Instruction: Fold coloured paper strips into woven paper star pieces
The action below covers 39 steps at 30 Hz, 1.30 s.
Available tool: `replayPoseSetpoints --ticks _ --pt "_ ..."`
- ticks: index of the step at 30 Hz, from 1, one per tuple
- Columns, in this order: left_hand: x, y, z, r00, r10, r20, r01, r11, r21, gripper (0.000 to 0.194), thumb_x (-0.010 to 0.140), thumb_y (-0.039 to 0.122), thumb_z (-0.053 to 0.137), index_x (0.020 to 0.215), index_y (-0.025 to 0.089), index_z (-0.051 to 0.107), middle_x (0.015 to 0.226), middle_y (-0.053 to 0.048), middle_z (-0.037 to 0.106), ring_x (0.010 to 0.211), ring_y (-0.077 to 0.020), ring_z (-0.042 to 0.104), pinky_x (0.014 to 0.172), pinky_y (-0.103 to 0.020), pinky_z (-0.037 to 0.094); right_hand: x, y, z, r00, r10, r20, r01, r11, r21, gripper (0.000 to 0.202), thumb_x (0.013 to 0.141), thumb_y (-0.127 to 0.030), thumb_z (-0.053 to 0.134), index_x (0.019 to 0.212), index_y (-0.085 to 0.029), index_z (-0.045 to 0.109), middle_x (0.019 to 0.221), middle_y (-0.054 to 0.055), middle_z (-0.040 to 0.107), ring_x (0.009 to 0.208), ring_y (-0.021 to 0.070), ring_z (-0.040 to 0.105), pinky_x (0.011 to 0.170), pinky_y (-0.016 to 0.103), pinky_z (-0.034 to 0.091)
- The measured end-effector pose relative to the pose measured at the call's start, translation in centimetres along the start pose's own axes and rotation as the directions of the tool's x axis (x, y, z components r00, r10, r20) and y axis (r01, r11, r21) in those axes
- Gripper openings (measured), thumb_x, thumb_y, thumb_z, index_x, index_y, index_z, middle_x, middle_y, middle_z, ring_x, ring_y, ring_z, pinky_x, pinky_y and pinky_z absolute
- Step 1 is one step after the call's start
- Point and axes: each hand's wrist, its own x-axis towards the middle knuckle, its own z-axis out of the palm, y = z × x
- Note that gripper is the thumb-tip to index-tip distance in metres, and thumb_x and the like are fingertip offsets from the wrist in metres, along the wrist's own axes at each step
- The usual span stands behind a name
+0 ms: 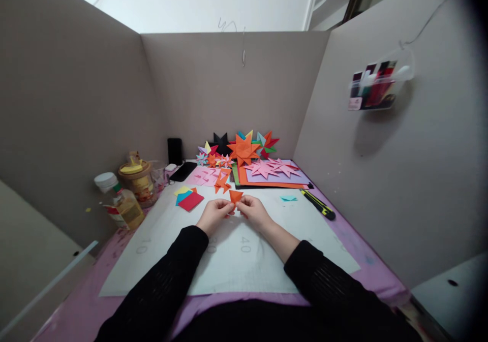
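Observation:
Between my two hands is a small piece of folded orange paper (pixel 236 196), its wide pointed end facing away from me. My left hand (pixel 217 214) pinches its lower left side with thumb and finger. On the lower right side, my right hand (pixel 253 211) pinches it the same way. Just beyond the hands lie folded orange paper pieces (pixel 222 180). Left of my left hand is a small pile of coloured paper squares, a red square (pixel 191 201) on top. A small folded turquoise paper (pixel 288 198) lies to the right.
Paper stars, among them a big orange star (pixel 244 149) and pink stars (pixel 262 168), fill the back. A yellow-black utility knife (pixel 318 204) lies at right. A bottle (pixel 125 207), a tub (pixel 138 182) and a phone (pixel 183 171) are at left. Grey partitions (pixel 236 88) enclose the table.

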Motion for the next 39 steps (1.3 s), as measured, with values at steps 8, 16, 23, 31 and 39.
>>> replayPoseSetpoints --ticks 8,16,23,31,39 --pt "-0.06 0.13 0.01 1.000 -0.012 -0.008 0.012 1.000 0.005 0.028 0.066 0.040 0.065 0.071 0.012 0.063 0.061 -0.001 0.062 0.053 -0.0100 0.053 0.052 -0.020 0.039 -0.05 0.07 0.00 1.000 0.017 0.018 -0.018 1.000 0.012 0.023 0.067 -0.035 0.061 0.060 -0.017 0.049 0.047 -0.006 0.047 0.039 0.0068 0.037 0.039 0.020 0.026" --pt "-0.02 -0.16 -0.15 0.999 -0.037 0.022 0.037 0.999 -0.014 0.032 0.065 0.041 0.066 0.075 0.011 0.064 0.062 -0.002 0.063 0.053 -0.0095 0.052 0.052 -0.020 0.038 -0.02 0.08 -0.09 1.000 0.003 0.030 -0.004 1.000 0.027 0.022 0.068 -0.032 0.061 0.058 -0.017 0.048 0.045 -0.006 0.047 0.038 0.0068 0.036 0.038 0.020 0.026" --pt "0.16 -0.56 -0.42 0.996 -0.043 0.081 0.049 0.997 -0.062 0.033 0.065 0.042 0.067 0.073 0.010 0.064 0.060 -0.002 0.062 0.052 -0.0087 0.050 0.052 -0.020 0.037 -0.05 0.28 -0.20 0.999 -0.029 0.031 0.028 0.999 0.027 0.020 0.069 -0.030 0.060 0.059 -0.017 0.048 0.046 -0.006 0.047 0.039 0.0065 0.036 0.039 0.020 0.027" --pt "0.19 -0.48 -0.59 0.982 -0.074 0.175 0.101 0.983 -0.151 0.031 0.066 0.040 0.068 0.072 0.010 0.062 0.063 -0.003 0.063 0.054 -0.0087 0.052 0.052 -0.019 0.036 0.11 0.35 -0.27 0.999 0.022 0.035 -0.025 0.994 0.106 0.020 0.066 -0.029 0.062 0.057 -0.017 0.048 0.042 -0.007 0.045 0.036 0.0066 0.035 0.037 0.020 0.025" --pt "0.15 -0.52 -0.40 0.988 -0.068 0.138 0.088 0.986 -0.139 0.032 0.065 0.042 0.068 0.073 0.011 0.061 0.060 -0.001 0.062 0.051 -0.0077 0.050 0.050 -0.019 0.036 -0.01 0.14 -0.21 0.999 0.012 0.046 -0.017 0.993 0.114 0.020 0.067 -0.029 0.061 0.057 -0.017 0.048 0.041 -0.007 0.045 0.036 0.0063 0.034 0.037 0.020 0.024"
